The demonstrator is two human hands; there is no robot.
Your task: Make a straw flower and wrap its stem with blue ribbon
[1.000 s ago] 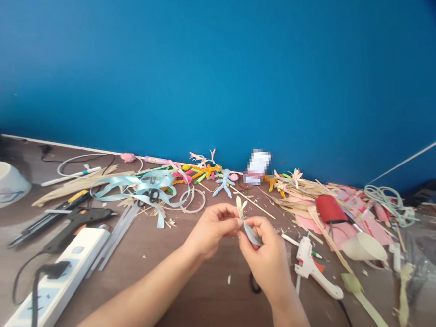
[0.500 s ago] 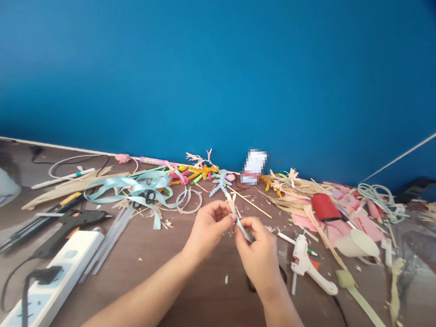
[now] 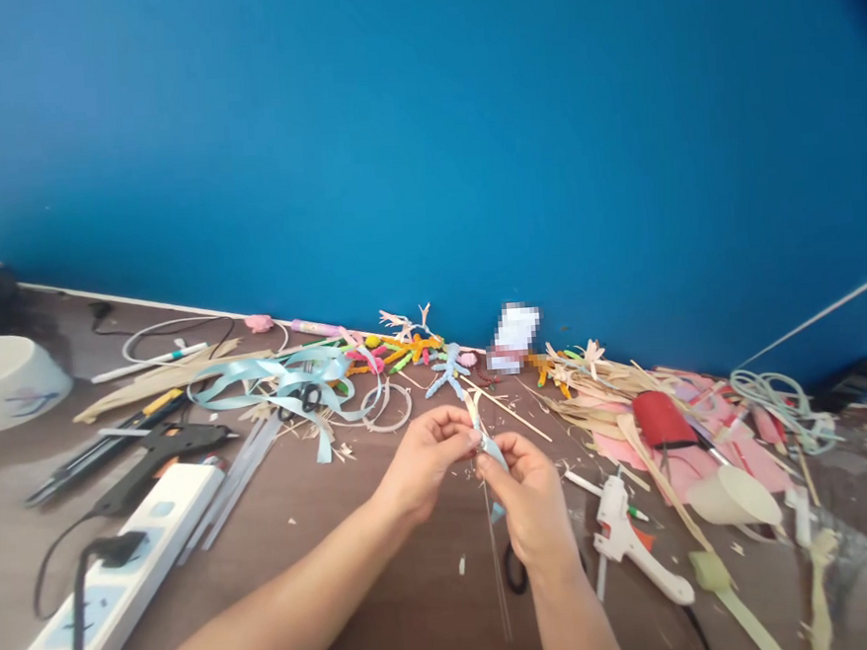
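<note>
Looks forward and down from 1 head-worn camera, close above the tabletop (image 3: pixel 423 603), facing the blue wall (image 3: pixel 421 148).

Appears to be a craft workspace; contains white hot-glue gun (image 3: pixel 621 530), black hot-glue gun (image 3: pixel 153 465), light-blue ribbon (image 3: pixel 310 371), power strip (image 3: pixel 114 588).

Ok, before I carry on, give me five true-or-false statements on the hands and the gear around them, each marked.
1. The left hand and right hand both hold the small cream-tipped, pale blue piece. True.
2. The white plastic glue gun lies left of the left hand. False: it lies to the right of the right hand.
3. A black plug sits in the long white power strip. True.
4. The red cylinder lies beside the power strip. False: it lies on the right, by the pink sheets.
5. The pale green ribbon roll is right of the white glue gun. True.
</note>
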